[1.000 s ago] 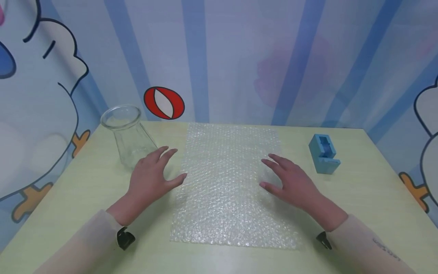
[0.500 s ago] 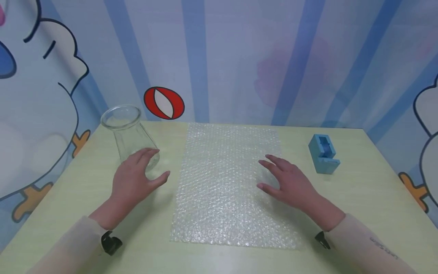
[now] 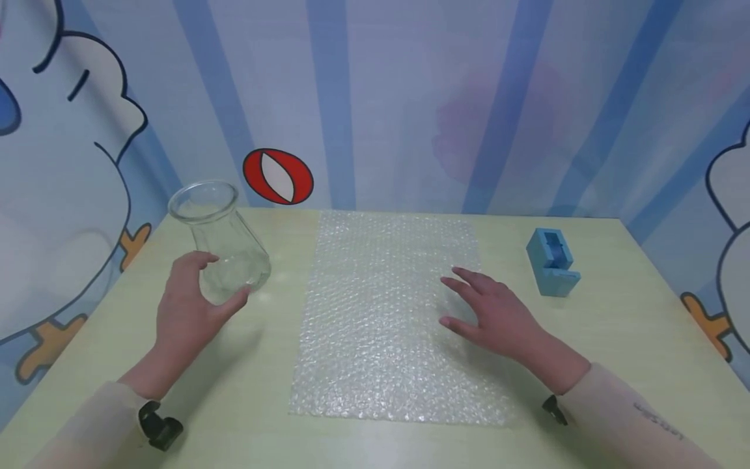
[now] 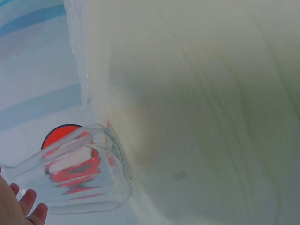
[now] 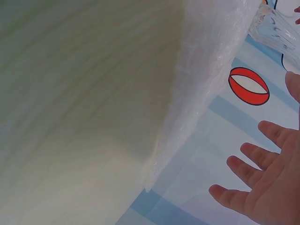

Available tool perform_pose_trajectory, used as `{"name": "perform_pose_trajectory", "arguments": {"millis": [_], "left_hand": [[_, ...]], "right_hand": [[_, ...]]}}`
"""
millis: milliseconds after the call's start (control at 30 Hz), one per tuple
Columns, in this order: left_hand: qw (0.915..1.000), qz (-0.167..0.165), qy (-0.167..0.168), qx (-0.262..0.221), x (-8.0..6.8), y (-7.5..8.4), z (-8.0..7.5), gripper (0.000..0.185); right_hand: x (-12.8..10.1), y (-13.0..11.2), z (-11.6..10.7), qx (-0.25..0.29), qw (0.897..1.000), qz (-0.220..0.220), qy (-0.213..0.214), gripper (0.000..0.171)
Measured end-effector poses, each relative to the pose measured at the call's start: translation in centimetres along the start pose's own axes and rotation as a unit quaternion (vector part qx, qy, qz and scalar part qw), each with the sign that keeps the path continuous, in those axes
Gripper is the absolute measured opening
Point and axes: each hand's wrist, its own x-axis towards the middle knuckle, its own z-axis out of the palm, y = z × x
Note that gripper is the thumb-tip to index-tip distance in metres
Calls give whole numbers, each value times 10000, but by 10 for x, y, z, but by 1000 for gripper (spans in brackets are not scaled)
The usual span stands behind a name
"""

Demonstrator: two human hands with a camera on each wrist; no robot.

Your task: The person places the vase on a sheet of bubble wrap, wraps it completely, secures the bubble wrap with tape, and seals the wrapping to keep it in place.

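Moved since earlier: the left grip (image 3: 184,312) has swung leftward from the edge of the bubble wrap (image 3: 381,326) to the near side of the glass vase (image 3: 234,241); the right grip (image 3: 498,316) is almost where it was, and the vase and wrap have not shifted on the counter (image 3: 621,326).
Sleeves: pale, one behind each grip; a dark clip (image 3: 158,426) shows at the left cuff.
Left grip: thumb and fingers spread in a wide curve, facing the lower body of the vase. Nothing is pinched; whether a fingertip already touches the glass I cannot tell.
Right grip: fingers spread, holding nothing, above the right part of the wrap, thumb side turned toward the left grip.
Bubble wrap: flat, between the two grips, reaching toward the person and away beyond both; its long side runs near to far.
Vase: just ahead of the left grip and a little to its right, apart from the wrap's left edge. It stands on its base, mouth up, so its long axis is upright, across the gap between thumb and fingers.
Nearer grip: the left by far; the right is well apart from the vase, on the other side of the wrap.
Blue holder (image 3: 551,280): ahead and to the right of the right grip, not touched, with a notch in its top.
Backcloth (image 3: 398,98): beyond both grips, behind the counter's far edge, striped, with a printed red ball (image 3: 300,179) beyond the vase.
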Motion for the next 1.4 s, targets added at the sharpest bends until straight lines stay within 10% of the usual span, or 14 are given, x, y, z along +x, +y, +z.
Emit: {"name": "perform_pose_trajectory", "arguments": {"millis": [300,667,1400], "left_hand": [[9858,-1159,-460,-1125,15,-15,-7,97],[9550,-1515,-1517,-2049,40,-48,-8,111],[9391,-1991,-2099,-1856,68,-64,19,114]], "right_hand": [[0,0,-4,-48,10000,16,-24,63],[4,-1,-6,4,9999,-10,-105,63],[4,-4,-4,196,9994,-87,-283,63]]}}
